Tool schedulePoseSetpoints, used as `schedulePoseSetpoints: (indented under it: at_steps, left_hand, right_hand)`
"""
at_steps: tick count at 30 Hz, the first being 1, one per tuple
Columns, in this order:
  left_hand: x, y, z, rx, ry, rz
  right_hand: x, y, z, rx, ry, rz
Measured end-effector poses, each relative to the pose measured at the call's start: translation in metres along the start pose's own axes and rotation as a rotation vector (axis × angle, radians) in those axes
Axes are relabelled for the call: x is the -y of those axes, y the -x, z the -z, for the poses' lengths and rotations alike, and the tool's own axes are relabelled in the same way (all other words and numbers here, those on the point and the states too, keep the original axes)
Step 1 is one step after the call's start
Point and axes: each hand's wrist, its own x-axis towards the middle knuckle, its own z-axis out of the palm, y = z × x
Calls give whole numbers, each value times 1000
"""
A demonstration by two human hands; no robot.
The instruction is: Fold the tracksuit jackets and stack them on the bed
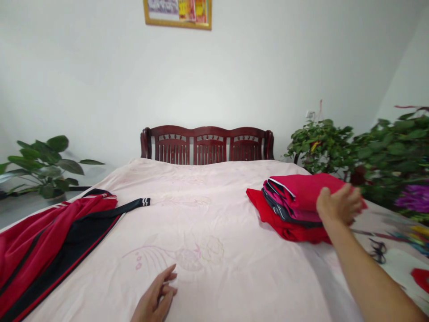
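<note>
A pale pink embroidered bedspread (214, 210) covers the bed below a dark wooden headboard (208, 145). At far left, a red-and-black track jacket (56, 237) lies along the bed's edge, where its own weight could drag it off. The left hand (156, 295) is half-curled and empty, low by the cloth. To the right, the right hand (340, 205) lies spread across a folded stack of red and pink clothes (291, 205), perhaps gripping its top edge; a sideways push could topple the loose layers toward the leafy potted plant (389, 152).
</note>
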Motion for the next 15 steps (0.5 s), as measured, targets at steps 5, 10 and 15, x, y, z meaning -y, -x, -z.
schedulePoseSetpoints:
  at_steps: [5, 10, 15]
  left_hand:
    - [6, -1, -2, 55, -46, -18]
    - [0, 2, -1, 77, -33, -81]
    - [-16, 4, -3, 51, -61, -91]
  right_hand:
    - [19, 12, -13, 615, 202, 369]
    - [22, 6, -33, 742, 370, 388]
    - [36, 68, -29, 388, 236, 745]
